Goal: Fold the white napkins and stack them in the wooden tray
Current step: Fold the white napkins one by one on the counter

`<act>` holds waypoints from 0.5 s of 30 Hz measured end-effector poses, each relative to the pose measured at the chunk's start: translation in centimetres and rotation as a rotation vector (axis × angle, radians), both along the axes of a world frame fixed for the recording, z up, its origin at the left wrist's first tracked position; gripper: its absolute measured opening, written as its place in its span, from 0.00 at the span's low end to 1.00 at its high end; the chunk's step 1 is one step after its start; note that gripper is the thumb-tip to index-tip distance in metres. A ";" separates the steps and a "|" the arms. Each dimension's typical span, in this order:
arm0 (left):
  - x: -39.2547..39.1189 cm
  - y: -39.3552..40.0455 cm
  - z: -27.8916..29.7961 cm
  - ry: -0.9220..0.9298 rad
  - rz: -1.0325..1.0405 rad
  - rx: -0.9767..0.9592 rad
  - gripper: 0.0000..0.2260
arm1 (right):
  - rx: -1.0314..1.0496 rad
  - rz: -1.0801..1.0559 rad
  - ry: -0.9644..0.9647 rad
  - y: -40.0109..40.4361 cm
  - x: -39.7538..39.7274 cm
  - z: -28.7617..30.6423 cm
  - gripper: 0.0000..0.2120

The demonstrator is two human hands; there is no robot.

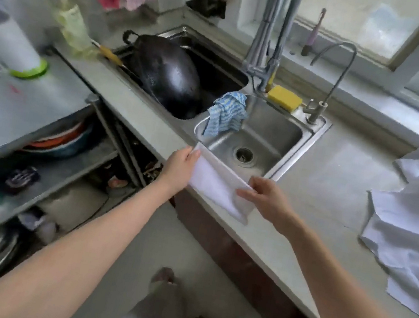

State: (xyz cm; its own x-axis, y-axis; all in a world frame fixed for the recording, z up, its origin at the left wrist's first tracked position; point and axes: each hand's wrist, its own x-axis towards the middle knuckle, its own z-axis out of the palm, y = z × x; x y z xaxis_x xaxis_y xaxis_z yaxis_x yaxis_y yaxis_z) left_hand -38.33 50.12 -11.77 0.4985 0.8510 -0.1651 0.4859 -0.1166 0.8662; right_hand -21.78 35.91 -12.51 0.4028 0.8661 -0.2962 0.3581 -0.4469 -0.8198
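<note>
Arms extended forward, both bare. Left hand (180, 166) pinches the far-left corner of a folded white napkin (216, 185); right hand (269, 198) pinches its right edge. Napkin is smooth, rectangular, held over the near rim of the steel sink (294, 134). Crumpled white napkins (413, 229) lie on the grey tabletop (335, 180), right.

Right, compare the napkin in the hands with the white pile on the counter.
The held napkin is folded into a flat, neat strip; the pile of napkins lies loose and crumpled. The held one is off the surface, pinched between the left hand and the right hand in front of the sink, while the pile rests on the counter to the right. Both are plain white cloth.
</note>
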 end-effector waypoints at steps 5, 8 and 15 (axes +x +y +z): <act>-12.9 3.5 0.7 0.054 0.164 0.058 0.14 | 0.045 0.269 -0.110 7.2 -9.5 2.1 0.16; -22.1 5.1 0.2 0.070 0.285 0.051 0.14 | 0.043 0.385 -0.109 11.9 -16.8 2.4 0.17; -48.5 8.7 -1.1 0.418 0.559 0.107 0.15 | -0.010 0.729 -0.200 22.2 -41.5 1.1 0.09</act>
State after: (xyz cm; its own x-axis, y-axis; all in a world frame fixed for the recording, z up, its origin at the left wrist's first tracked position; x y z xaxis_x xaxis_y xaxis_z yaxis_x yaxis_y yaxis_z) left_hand -86.86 58.80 -12.92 -0.1045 0.9834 -0.1483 0.7872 0.1729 0.5920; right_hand -63.33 58.14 -11.40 -0.2239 0.9315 -0.2868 0.7077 -0.0470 -0.7050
